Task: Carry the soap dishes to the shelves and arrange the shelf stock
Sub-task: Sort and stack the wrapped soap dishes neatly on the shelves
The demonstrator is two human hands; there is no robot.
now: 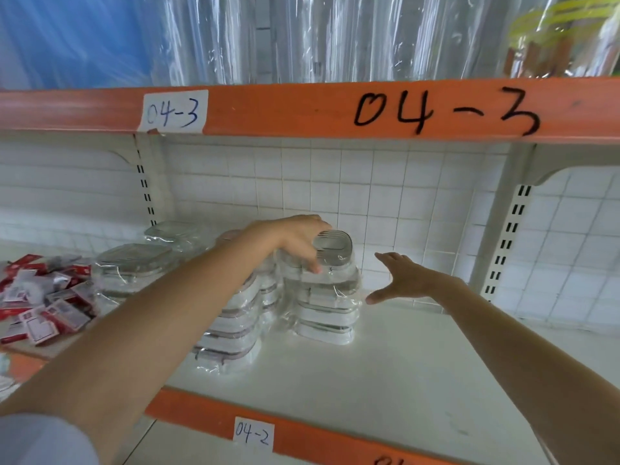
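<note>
Stacks of white soap dishes in clear plastic wrap (pixel 327 297) stand on the white shelf marked 04-2 (pixel 369 380). My left hand (pixel 295 243) reaches over the right-hand stack and grips its top soap dish (pixel 335 250), thumb down its front side. My right hand (pixel 402 280) hovers just right of that stack, fingers spread and straight, not touching it. A second stack (pixel 231 333) stands to the left, partly hidden behind my left forearm. More wrapped dishes (pixel 134 266) sit further left and back.
Several red and white packets (pixel 43 303) lie in a heap at the shelf's left end. An orange beam marked 04-3 (pixel 335 109) runs overhead, with clear plastic rolls (pixel 335 35) above it. A white slotted upright (pixel 506 243) stands at the right. The tiled wall is behind.
</note>
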